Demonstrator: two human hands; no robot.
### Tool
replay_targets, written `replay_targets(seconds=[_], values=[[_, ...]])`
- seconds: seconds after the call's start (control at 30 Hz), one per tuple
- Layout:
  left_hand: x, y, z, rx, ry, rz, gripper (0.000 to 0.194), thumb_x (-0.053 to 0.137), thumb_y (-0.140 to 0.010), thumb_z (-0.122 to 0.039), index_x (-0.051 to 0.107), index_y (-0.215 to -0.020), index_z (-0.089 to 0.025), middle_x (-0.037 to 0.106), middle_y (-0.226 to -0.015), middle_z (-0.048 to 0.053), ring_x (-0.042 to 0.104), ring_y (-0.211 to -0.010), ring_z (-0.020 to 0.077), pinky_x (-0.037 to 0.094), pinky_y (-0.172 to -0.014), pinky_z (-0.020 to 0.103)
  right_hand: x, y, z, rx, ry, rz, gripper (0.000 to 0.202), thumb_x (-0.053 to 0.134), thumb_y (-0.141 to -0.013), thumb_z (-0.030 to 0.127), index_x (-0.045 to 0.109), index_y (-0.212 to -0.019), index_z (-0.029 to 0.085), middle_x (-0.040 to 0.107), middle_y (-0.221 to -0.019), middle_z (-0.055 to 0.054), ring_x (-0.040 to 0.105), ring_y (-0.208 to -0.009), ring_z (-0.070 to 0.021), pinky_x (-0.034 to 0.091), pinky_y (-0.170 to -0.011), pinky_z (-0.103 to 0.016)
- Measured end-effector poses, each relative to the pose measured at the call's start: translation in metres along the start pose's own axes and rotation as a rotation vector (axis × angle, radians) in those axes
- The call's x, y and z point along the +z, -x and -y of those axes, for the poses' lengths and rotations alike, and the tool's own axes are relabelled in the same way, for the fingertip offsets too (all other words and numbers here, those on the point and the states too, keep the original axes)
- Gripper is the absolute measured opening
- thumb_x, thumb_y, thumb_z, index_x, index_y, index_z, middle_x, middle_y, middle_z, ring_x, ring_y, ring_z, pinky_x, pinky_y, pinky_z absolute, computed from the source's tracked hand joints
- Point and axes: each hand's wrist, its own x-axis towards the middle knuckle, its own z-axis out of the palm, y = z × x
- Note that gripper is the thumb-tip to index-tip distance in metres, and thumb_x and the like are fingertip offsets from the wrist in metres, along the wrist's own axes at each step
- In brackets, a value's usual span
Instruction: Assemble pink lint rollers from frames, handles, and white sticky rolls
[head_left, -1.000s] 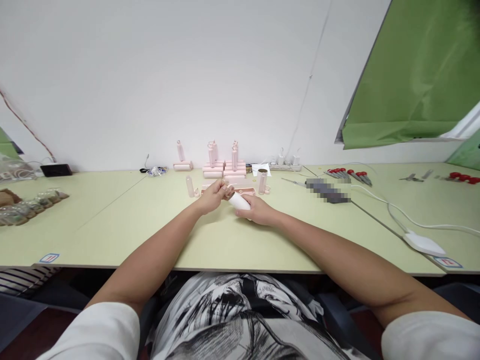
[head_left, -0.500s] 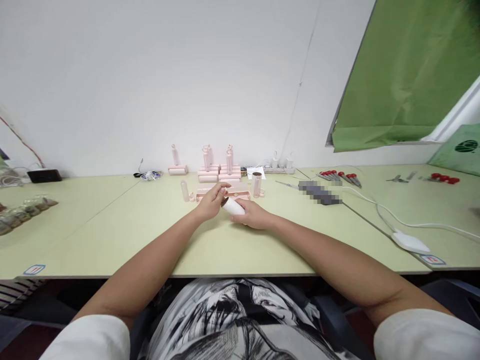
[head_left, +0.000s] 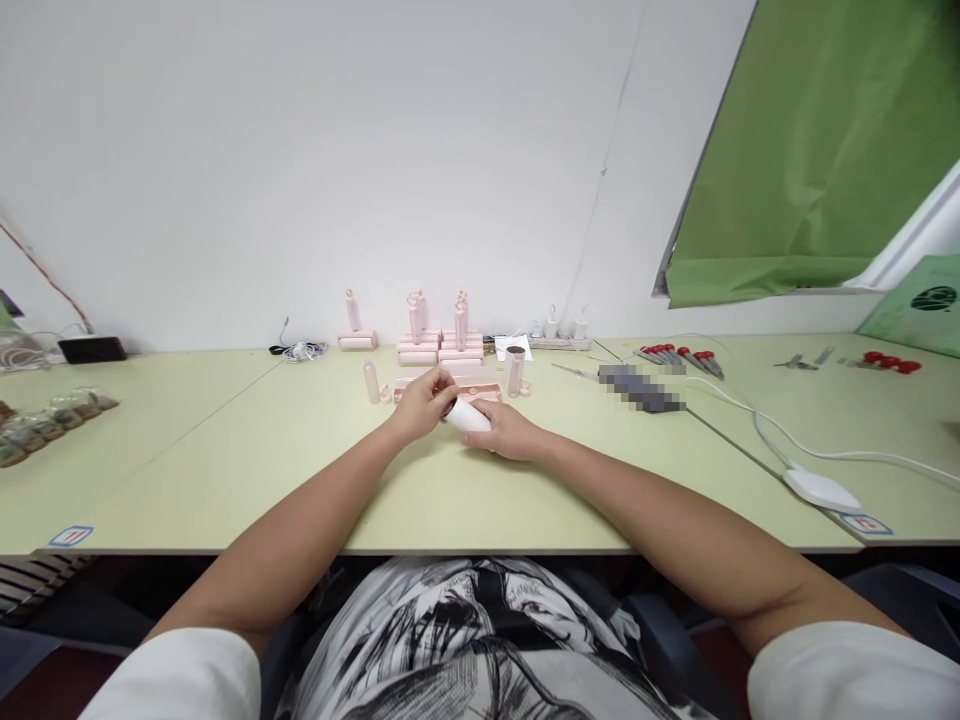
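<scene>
My right hand is wrapped around a white sticky lint-roller roll, tilted with its dark core end toward the left. At that end, my left hand has its fingers pinched together against the rim; the exact hold is partly hidden. Just behind my hands lies an open pink lint roller case, partly covered by them. A pink cylinder with a roll in it stands upright to the right, with a small pink part beside it. On the left stands a pale handle-like tube.
Several pink cases with upright pink rollers line the wall. To the right lie a blurred dark object, red-handled tools and a white device with its cable. Bagged items sit far left.
My left fingers have curled down from above the roll's core end onto its rim. The right hand keeps its hold on the roll; the view has shifted slightly.
</scene>
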Motion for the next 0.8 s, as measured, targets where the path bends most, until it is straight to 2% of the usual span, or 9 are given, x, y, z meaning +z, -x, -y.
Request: replay_targets(seconds=[0.13, 0.27, 0.33, 0.43, 0.53, 0.63, 0.7, 0.8], values=[[0.007, 0.000, 0.003, -0.058, -0.131, -0.105, 0.010, 0.055, -0.083, -0.026, 0.057, -0.077, -0.018, 0.056, -0.068, -0.002, 0.051, -0.063, 0.0118, 0.042, -0.058, 0.024, 0.000, -0.001, -0.001, 0.024, 0.001, -0.022, 0.043, 0.072, -0.073, 0.034, 0.064, -0.112, 0.015, 0.066, -0.095, -0.006, 0.058, -0.081, -0.0194, 0.044, -0.070, -0.029], [0.008, -0.001, 0.004, -0.247, 0.034, -0.122, 0.011, 0.059, -0.080, -0.028, 0.053, -0.077, -0.019, 0.050, -0.056, -0.005, 0.046, -0.046, 0.0098, 0.038, -0.043, 0.022, 0.001, -0.002, -0.005, 0.021, -0.015, -0.041, 0.044, 0.070, -0.075, 0.035, 0.064, -0.113, 0.016, 0.066, -0.097, -0.006, 0.059, -0.080, -0.0191, 0.044, -0.069, -0.029], [0.007, -0.002, 0.003, -0.282, 0.114, -0.137, 0.016, 0.060, -0.079, -0.029, 0.049, -0.075, -0.020, 0.047, -0.051, -0.007, 0.042, -0.040, 0.0088, 0.036, -0.038, 0.021, 0.002, -0.002, -0.006, -0.017, -0.036, -0.036, 0.047, 0.070, -0.075, 0.035, 0.063, -0.119, 0.017, 0.065, -0.098, -0.006, 0.059, -0.082, -0.0192, 0.044, -0.070, -0.029], [0.007, -0.001, -0.001, -0.334, 0.169, -0.177, 0.018, 0.062, -0.079, -0.027, 0.047, -0.073, -0.019, 0.047, -0.053, -0.006, 0.045, -0.042, 0.0083, 0.041, -0.038, 0.020, 0.003, -0.001, -0.006, -0.082, -0.085, -0.011, 0.054, 0.069, -0.077, 0.036, 0.059, -0.127, 0.018, 0.065, -0.102, -0.006, 0.059, -0.084, -0.0195, 0.045, -0.070, -0.029], [0.009, -0.001, -0.005, -0.460, 0.198, -0.187, 0.017, 0.063, -0.077, -0.019, 0.046, -0.073, -0.018, 0.051, -0.060, -0.005, 0.052, -0.050, 0.0092, 0.045, -0.042, 0.020, 0.003, 0.000, -0.006, -0.109, -0.110, 0.006, 0.056, 0.068, -0.078, 0.035, 0.058, -0.130, 0.019, 0.065, -0.106, -0.007, 0.059, -0.085, -0.0197, 0.045, -0.071, -0.030], [0.011, -0.001, -0.006, -0.564, 0.220, -0.173, 0.015, 0.061, -0.074, -0.010, 0.048, -0.075, -0.018, 0.050, -0.061, -0.004, 0.049, -0.049, 0.0084, 0.038, -0.039, 0.017, 0.003, 0.000, -0.007, -0.098, -0.102, 0.021, 0.056, 0.069, -0.077, 0.036, 0.058, -0.130, 0.019, 0.065, -0.108, -0.007, 0.059, -0.086, -0.0199, 0.045, -0.072, -0.031], [0.012, -0.001, -0.005, -0.586, 0.229, -0.175, 0.013, 0.060, -0.075, -0.011, 0.049, -0.077, -0.018, 0.050, -0.062, -0.004, 0.046, -0.047, 0.0077, 0.033, -0.038, 0.016, 0.004, 0.000, -0.007, -0.099, -0.082, 0.026, 0.055, 0.069, -0.078, 0.036, 0.059, -0.129, 0.019, 0.065, -0.108, -0.006, 0.059, -0.087, -0.0203, 0.045, -0.073, -0.031], [0.013, -0.001, -0.003, -0.610, 0.268, -0.172, 0.012, 0.061, -0.077, -0.017, 0.051, -0.082, -0.019, 0.053, -0.067, -0.003, 0.050, -0.051, 0.0085, 0.036, -0.041, 0.017, 0.004, 0.000, -0.005, -0.106, -0.041, 0.030, 0.053, 0.069, -0.078, 0.037, 0.061, -0.128, 0.020, 0.066, -0.109, -0.006, 0.059, -0.090, -0.0213, 0.045, -0.076, -0.031]])
